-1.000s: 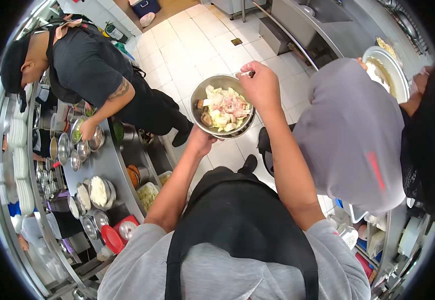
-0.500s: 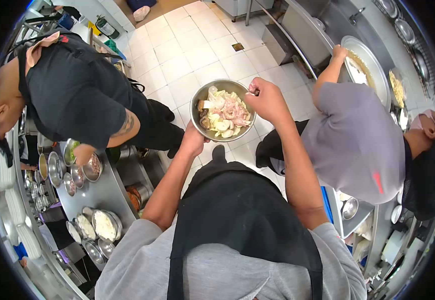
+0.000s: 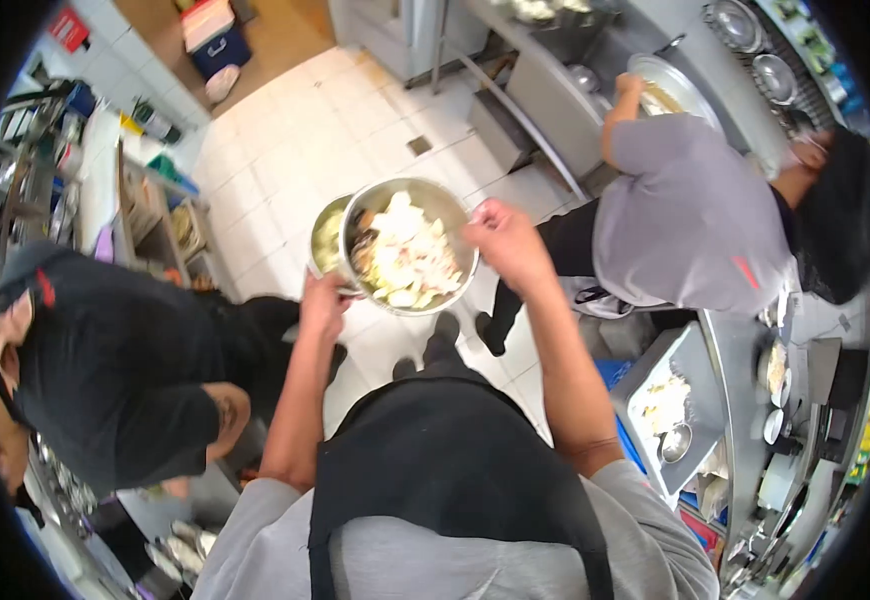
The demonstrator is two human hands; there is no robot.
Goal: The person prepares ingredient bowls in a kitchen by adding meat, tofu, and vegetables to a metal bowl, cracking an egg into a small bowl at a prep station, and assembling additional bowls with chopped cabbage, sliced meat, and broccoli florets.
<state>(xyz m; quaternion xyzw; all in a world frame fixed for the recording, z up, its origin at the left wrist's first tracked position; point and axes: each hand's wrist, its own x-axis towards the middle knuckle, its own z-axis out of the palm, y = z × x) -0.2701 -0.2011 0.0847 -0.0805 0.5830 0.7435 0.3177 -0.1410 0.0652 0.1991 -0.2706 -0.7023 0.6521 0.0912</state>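
A steel bowl (image 3: 470, 262) of cut cabbage, pale meat strips and dark mushroom-like pieces (image 3: 410, 250) is held over the floor in front of me. My right hand (image 3: 512, 245) is closed at its right rim. A second steel bowl (image 3: 312, 245) shows partly behind its left side, with pale green food (image 3: 329, 240) inside; the rest of it is hidden. My left hand (image 3: 325, 308) is closed on the lower edge of this second bowl, close against the first. Whether the left fingers also touch the first bowl, I cannot tell.
A person in black (image 3: 125, 370) stands close on my left. On my right, a person in a grey shirt (image 3: 695, 215) reaches into a large metal pan (image 3: 700, 95) at the sink. A grey tub (image 3: 710, 400) with pale food and a ladle is at lower right.
The bowl has moved slightly left and down in view. A second bowl now shows behind it. My view has turned, and the person in black appears lower.
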